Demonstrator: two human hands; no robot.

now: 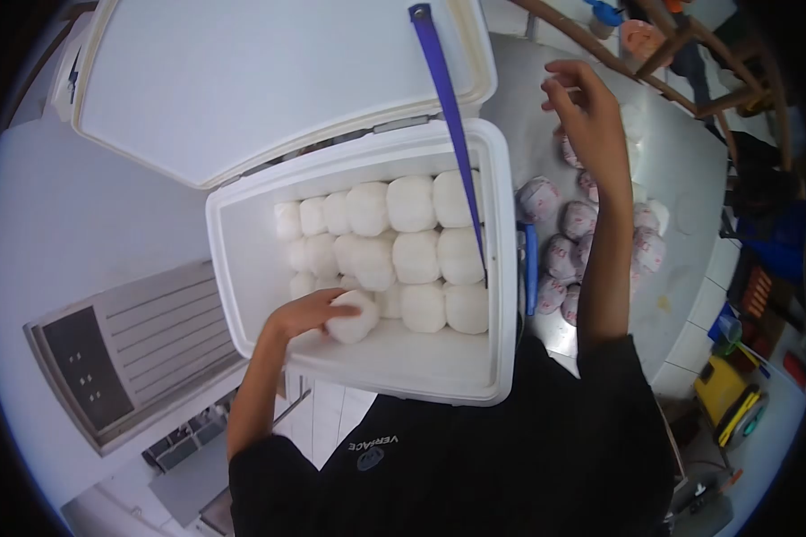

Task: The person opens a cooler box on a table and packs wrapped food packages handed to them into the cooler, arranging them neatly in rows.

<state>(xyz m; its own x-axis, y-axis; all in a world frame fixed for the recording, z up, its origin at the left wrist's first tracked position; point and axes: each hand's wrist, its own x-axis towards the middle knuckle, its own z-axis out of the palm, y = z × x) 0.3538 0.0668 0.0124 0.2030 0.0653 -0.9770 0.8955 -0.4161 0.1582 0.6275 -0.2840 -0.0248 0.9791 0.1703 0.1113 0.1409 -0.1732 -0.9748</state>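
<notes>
Low in the left part of the white cooler box (501,358), my left hand (306,313) grips a smooth white ball (354,324), thumb and fingers around its side. More white balls of the same look, such as this one (416,258), sit packed in rows and stacked in the box. My right hand (587,112) is outside the box, raised over the steel table (681,295); its fingers are loosely bent and apart, with nothing visible in them. Below it and beside my forearm lie several balls in printed clear wrap (561,257), partly hidden by my arm.
The cooler's lid (269,80) stands open at the far side, with a purple strap (445,80) running down into the box. A blue latch (530,268) juts from its right wall. Wooden chair legs (690,45) rise behind the table. A slatted panel (166,340) is at left.
</notes>
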